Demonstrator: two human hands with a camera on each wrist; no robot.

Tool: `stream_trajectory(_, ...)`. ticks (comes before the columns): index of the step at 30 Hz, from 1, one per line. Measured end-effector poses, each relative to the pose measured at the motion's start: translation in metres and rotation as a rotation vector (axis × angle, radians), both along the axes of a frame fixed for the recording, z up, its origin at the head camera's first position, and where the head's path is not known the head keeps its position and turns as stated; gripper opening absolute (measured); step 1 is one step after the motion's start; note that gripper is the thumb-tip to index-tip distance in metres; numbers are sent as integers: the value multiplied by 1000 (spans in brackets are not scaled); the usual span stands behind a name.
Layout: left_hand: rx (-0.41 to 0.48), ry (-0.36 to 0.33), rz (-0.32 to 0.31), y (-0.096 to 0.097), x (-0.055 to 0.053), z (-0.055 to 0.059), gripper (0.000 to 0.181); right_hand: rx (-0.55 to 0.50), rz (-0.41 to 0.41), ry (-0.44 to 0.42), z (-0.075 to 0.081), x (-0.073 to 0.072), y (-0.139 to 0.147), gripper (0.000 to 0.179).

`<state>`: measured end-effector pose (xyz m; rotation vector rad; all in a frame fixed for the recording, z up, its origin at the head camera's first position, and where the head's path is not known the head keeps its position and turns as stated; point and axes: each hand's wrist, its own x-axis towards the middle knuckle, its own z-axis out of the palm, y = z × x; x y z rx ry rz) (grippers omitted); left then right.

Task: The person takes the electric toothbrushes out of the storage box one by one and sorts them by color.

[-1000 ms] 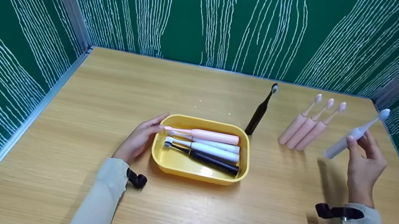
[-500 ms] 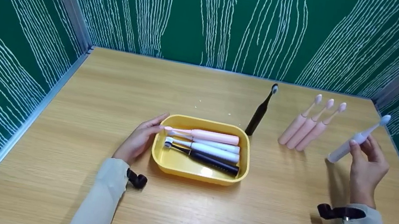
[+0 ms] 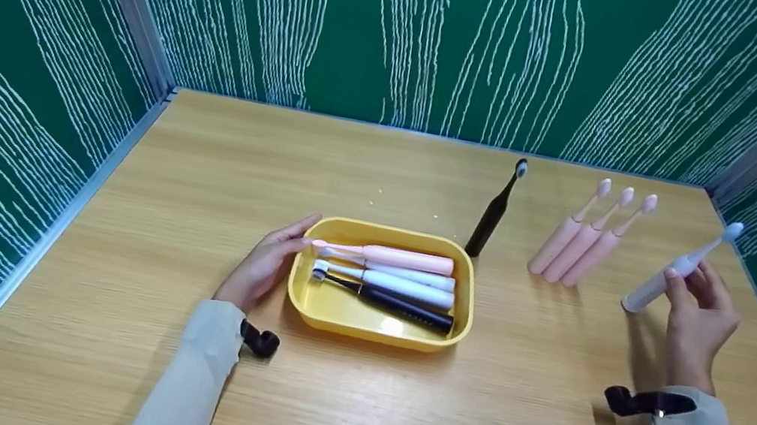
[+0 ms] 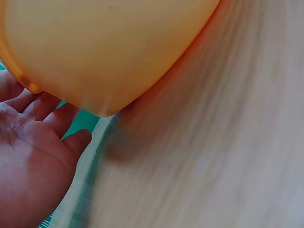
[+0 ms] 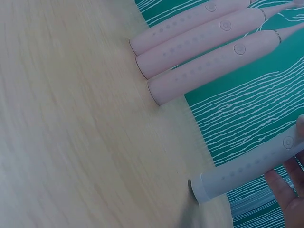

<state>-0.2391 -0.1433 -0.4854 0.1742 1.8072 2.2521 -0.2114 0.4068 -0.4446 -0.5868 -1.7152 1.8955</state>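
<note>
My right hand [image 3: 702, 325] pinches the handle of a pale bluish-white electric toothbrush [image 3: 655, 288] between thumb and fingers, brush head up. In the right wrist view the toothbrush's base [image 5: 204, 188] is right at the tabletop, with its shadow beside it. My left hand [image 3: 264, 263] rests against the left end of a yellow bin [image 3: 374, 335]. The left wrist view shows its fingers [image 4: 61, 118] extended along the outer wall. In the bin lie a pink toothbrush [image 3: 409, 259], two whitish toothbrushes [image 3: 408, 289] and a black toothbrush [image 3: 405, 308].
Three pink electric toothbrushes [image 3: 576, 251] stand upright in a row left of my right hand. Behind the bin's right corner stands a black toothbrush [image 3: 490, 219]. Green walls [image 3: 347, 25] with white lines enclose the wooden table [image 3: 437, 419].
My right hand has moved slightly right and toward me, lowering the pale toothbrush to the tabletop. The left hand and bin have stayed put.
</note>
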Motion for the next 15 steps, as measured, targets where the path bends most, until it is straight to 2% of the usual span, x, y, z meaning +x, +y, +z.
stream_trajectory(7, -16, -8, 4, 0, -1, 0, 50, 61, -5, -12, -2, -1, 0, 50)
stream_trajectory(15, -23, -21, 1, -2, -1, 0, 50, -5, 7, -44, -1, -1, 1, 58)
